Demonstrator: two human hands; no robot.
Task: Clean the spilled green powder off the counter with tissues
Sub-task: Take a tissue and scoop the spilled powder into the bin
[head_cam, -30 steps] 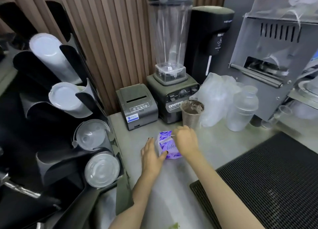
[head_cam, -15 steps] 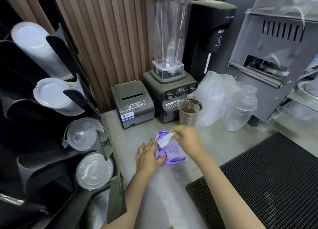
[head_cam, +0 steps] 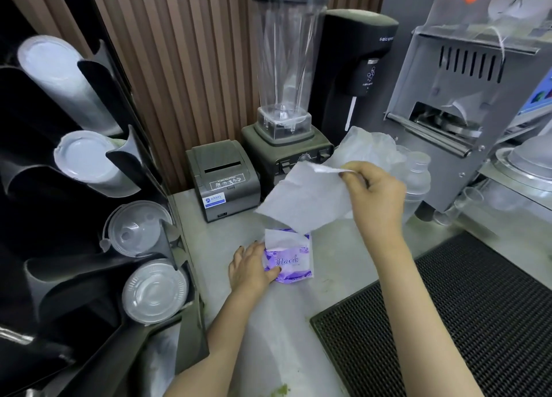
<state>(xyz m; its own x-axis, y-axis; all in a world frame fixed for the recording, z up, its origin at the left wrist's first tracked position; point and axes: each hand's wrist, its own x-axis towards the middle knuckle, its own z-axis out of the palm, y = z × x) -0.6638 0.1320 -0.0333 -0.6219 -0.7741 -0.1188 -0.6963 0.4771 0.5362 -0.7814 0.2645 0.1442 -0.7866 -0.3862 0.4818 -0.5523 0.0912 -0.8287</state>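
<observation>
Holds a tissue (head_cam: 304, 199) up in the right hand (head_cam: 376, 199), pinched at its top edge between thumb and fingertips, hanging clear above the counter (head_cam: 343, 247) and sloping from far right down to near left. Pins the tissue pack (head_cam: 291, 262) flat with the left hand (head_cam: 249, 266), fingers spread along the pack's left side and thumb laid over its near corner.

Nothing wiped so far. Sees the green powder (head_cam: 280, 390) as a small clump at the very near edge of the counter, cut off by the frame, so cannot tell its full spread or long axis; a few faint green specks also lie along the left edge of the black mat (head_cam: 448, 322). Lies near of both hands and well apart from the raised tissue. Left hand closer to it, but the tissue is in the right, so probably calls for drawing the right hand back and down toward the body.

Half a second ago, only a corner pulled from the pack, right hand low over it. Now fully out and lifted, with a fresh sheet (head_cam: 279, 238) standing in the slot. Left hand still on the pack.
</observation>
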